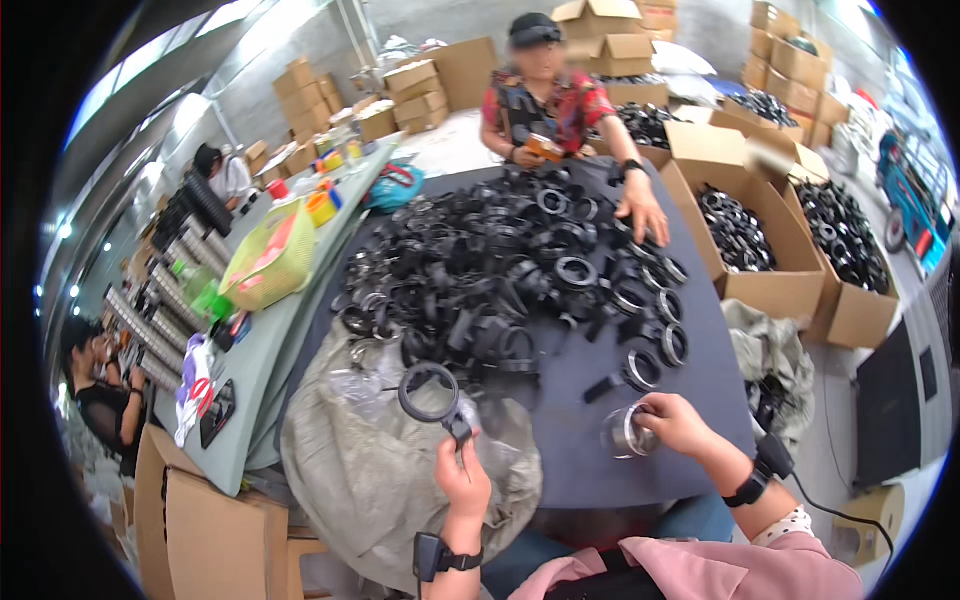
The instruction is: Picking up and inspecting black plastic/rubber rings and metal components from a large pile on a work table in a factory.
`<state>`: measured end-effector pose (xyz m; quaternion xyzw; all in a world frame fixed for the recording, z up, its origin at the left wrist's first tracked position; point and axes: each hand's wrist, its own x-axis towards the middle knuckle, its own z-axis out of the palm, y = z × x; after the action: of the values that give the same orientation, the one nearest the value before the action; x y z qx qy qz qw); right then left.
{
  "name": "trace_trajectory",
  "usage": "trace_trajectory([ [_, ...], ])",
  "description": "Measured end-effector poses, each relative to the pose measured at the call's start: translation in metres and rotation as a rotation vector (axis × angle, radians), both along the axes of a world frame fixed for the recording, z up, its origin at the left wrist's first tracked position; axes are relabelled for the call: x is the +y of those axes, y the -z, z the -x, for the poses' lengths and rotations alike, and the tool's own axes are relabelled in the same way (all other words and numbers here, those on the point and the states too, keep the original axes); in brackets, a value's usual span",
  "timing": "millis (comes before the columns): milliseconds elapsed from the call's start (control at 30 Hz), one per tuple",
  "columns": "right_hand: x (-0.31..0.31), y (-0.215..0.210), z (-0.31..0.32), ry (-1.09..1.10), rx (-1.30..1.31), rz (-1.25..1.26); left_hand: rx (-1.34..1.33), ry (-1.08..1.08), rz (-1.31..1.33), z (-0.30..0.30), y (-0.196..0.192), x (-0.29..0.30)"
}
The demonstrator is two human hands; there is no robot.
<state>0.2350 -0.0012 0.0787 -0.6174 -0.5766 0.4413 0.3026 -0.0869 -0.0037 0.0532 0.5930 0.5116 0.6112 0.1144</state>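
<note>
My left hand point(462, 484) grips the short handle of a black ring-shaped part point(456, 424), its ring held upright above a grey-beige sack. At the right front of the table, my right hand point(682, 424) pinches the edge of a shiny, silver-looking ring point(624, 432) on or just above the tabletop. Just beyond it lies a handled black ring with a silver inner band point(641, 370). A large heap of black handled rings point(480, 255) covers the middle and far part of the table.
The dark grey table point(590, 470) fills the centre, with a sack point(340, 480) at its left front. Across it, a person point(540, 110) reaches a hand point(642, 208) toward the rings. Cardboard boxes point(785, 290) of parts stand right. A green side table point(300, 340) holds a yellow basket point(262, 270).
</note>
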Motion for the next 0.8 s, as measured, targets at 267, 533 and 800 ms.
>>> trace_trajectory([
  [267, -0.008, 0.036, -0.011, 0.201, -0.137, -0.441, 0.09, 0.38, 0.343, -0.128, 0.028, 0.001],
  [533, -0.029, 0.055, -0.043, 0.196, -0.215, -0.395, 0.482, 0.23, 0.321, -0.133, 0.046, 0.008],
  [800, -0.014, 0.04, -0.035, 0.245, -0.12, -0.365, 0.415, -0.031, 0.121, -0.09, 0.006, 0.051],
])
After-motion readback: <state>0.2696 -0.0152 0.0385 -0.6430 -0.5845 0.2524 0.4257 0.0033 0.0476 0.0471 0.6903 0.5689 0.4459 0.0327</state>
